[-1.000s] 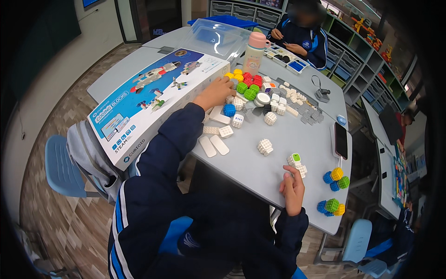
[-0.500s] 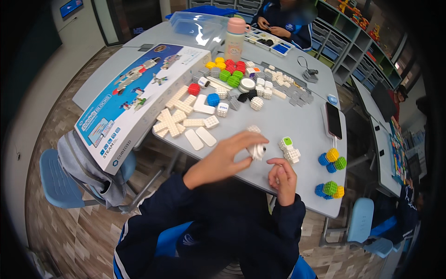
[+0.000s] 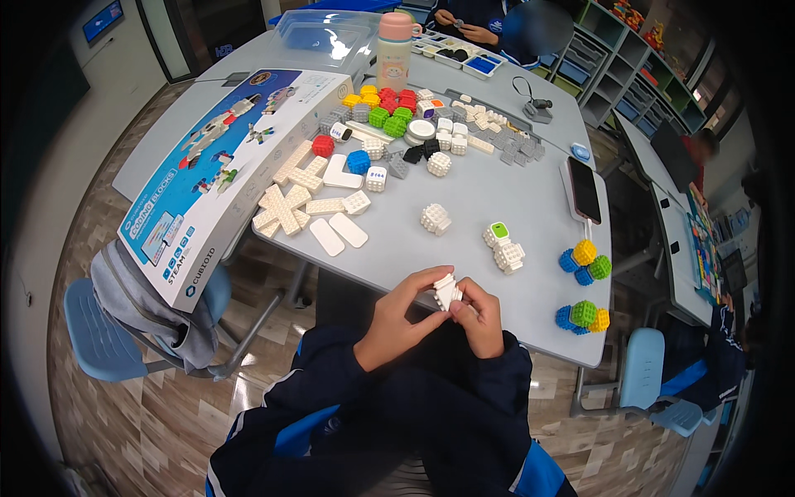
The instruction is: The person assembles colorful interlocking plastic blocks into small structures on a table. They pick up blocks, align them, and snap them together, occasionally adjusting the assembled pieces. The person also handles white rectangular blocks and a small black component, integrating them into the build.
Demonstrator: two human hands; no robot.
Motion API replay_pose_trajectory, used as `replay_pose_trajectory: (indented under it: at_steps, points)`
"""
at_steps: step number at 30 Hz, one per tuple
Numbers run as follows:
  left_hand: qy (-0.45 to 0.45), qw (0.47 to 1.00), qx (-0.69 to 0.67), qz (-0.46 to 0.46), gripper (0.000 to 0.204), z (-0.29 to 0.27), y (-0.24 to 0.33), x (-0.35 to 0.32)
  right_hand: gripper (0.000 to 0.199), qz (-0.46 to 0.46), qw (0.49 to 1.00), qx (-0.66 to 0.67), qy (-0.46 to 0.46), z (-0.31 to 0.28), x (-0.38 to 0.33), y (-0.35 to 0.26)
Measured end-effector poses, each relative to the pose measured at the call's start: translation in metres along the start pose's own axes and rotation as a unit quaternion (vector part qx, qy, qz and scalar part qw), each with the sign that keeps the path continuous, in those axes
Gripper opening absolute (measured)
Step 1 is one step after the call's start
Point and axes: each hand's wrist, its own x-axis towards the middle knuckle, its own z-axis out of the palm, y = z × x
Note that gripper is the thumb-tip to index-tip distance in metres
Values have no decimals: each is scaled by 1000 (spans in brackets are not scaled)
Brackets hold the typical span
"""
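Observation:
Between my hands, at the table's near edge, is a small white building block with an angled shape. My left hand pinches it from the left, thumb below and fingers above. My right hand grips its right side with thumb and forefinger. Just beyond on the table lies a studded white block. To its right stands a joined pair of white blocks, one topped with a green square. Whether the held block is one piece or two, I cannot tell.
Loose coloured and white blocks spread across the table's middle. A large box lies at the left, a bottle behind. At the right are a phone and two blue, green and yellow clusters. Another person's hands work at the far side.
My left hand has come back toward me with the white block, and my right hand has closed on it too. The studded block behind is now uncovered. The view has shifted slightly.

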Motion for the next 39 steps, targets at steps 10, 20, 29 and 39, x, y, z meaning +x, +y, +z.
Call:
replay_pose_trajectory:
  at_steps: [10, 20, 29, 39]
  points:
    - [60, 980, 136, 134, 51, 6, 5, -9, 36, 7, 999, -26, 43, 11, -17, 7]
    - [39, 985, 83, 144, 44, -6, -3, -13, 58, 33, 986, 151, 59, 37, -30, 3]
    - [149, 909, -347, -177, 44, 1, 3, -17, 47, 66, 926, 373, -8, 29, -14, -16]
    - [29, 897, -356, -261, 41, 2, 22, -15, 25, 60, 994, 74, 56, 31, -12, -18]
